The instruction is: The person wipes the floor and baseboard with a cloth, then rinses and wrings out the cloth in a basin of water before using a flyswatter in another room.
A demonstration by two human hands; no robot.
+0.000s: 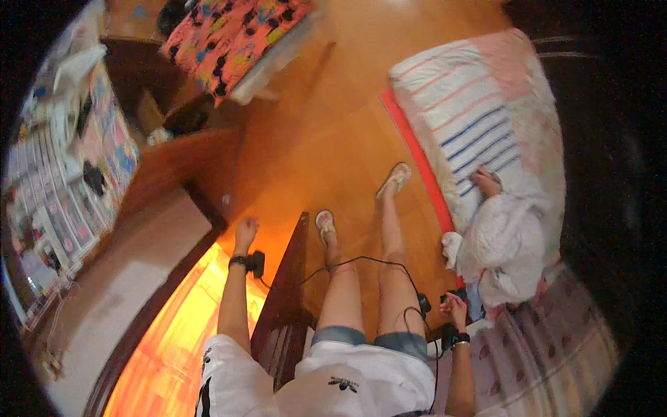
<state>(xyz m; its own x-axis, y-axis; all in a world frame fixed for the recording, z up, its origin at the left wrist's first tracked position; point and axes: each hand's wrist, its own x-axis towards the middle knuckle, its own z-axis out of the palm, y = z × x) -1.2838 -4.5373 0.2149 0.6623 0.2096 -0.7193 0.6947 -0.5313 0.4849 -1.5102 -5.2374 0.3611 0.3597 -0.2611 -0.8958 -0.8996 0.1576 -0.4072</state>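
Observation:
My left hand (246, 234) hangs out to the side over the floor, fingers loosely bent, nothing seen in it. A black strap with a small dark device (255, 264) sits on that wrist. My right hand (454, 307) is low beside the bed, its fingers curled near a small dark thing (447, 296); blur hides whether it is held. Around the right wrist is another strapped device (449, 336). A black cable (365, 257) loops across my legs. Between my left arm and legs stands the edge of a dark red wooden door (284, 271).
At right, a bed with a red edge (419, 151) bears a striped blanket (464, 120). Another person's hand (487, 182) rests there beside white cloth (500, 234). Brightly lit flooring (172, 323) shows lower left. Patterned fabric (234, 41) lies upper left, above the wooden floor (333, 151).

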